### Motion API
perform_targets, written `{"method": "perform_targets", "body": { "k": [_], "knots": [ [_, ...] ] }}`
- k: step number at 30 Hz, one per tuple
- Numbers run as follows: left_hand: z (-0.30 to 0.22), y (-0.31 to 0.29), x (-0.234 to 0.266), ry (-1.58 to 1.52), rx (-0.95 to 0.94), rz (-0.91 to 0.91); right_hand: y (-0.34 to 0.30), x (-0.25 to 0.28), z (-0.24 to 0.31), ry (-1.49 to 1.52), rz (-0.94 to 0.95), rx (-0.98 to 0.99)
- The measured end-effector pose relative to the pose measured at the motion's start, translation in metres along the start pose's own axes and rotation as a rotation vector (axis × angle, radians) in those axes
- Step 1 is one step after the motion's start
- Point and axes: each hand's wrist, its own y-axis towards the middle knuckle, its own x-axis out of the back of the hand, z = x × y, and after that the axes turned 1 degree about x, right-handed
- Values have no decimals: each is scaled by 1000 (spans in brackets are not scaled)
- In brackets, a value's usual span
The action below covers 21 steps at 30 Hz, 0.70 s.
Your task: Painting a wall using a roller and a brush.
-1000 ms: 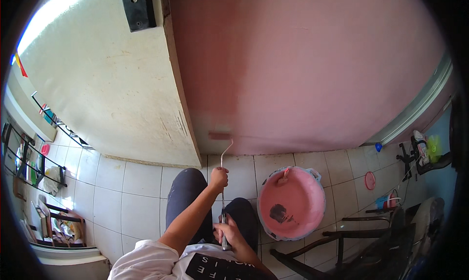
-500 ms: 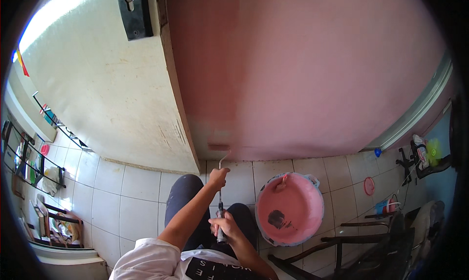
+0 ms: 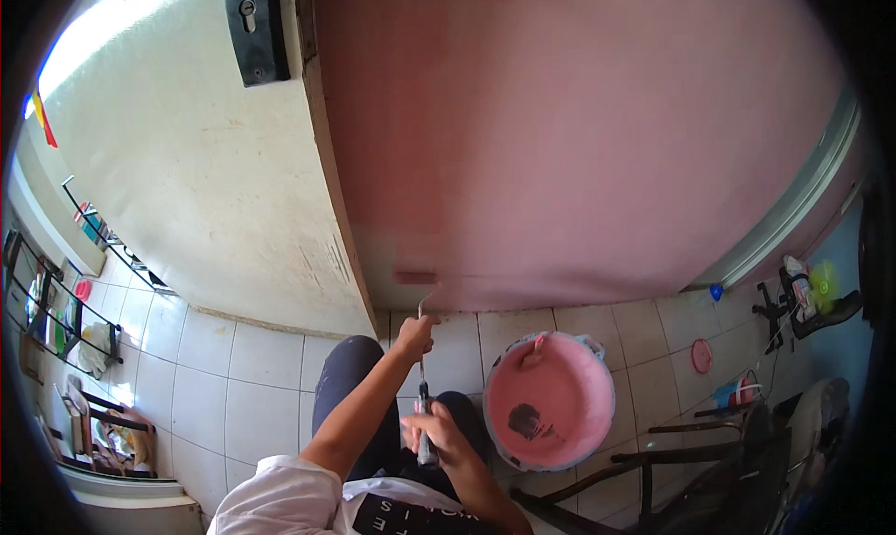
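Observation:
A paint roller (image 3: 416,278) with a pink sleeve presses against the lower wall (image 3: 579,143), beside the edge of a cream door (image 3: 215,162). My left hand (image 3: 415,337) is closed around the roller's thin metal rod, just below its bend. Nearer to me, my right hand (image 3: 435,430) grips the dark and grey handle. Above the roller the wall is a deeper pink strip; a pale patch lies at the wall's foot by the door. To the right of my knees stands a wide tub (image 3: 551,400) coated inside with pink paint, holding a small pink-stained object (image 3: 533,351).
Dark wooden chairs (image 3: 653,460) stand at the lower right. A pink lid (image 3: 702,356) and a small blue-and-red pail (image 3: 737,394) rest on the white tile floor (image 3: 266,356). A black rack (image 3: 61,302) with books and bags is at the far left.
The roller has shifted very slightly up the wall. Both hands keep their hold, and the whole view has tilted a little.

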Motion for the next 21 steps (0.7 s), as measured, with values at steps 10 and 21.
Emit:
{"method": "perform_targets", "body": {
  "k": [10, 21],
  "knots": [
    [-14, -9, -3, 32, -13, 15, -2, -16, 12, 29, 26, -22],
    [8, -24, -25, -126, 42, -56, -34, 27, -5, 171, 46, -59]
  ]
}}
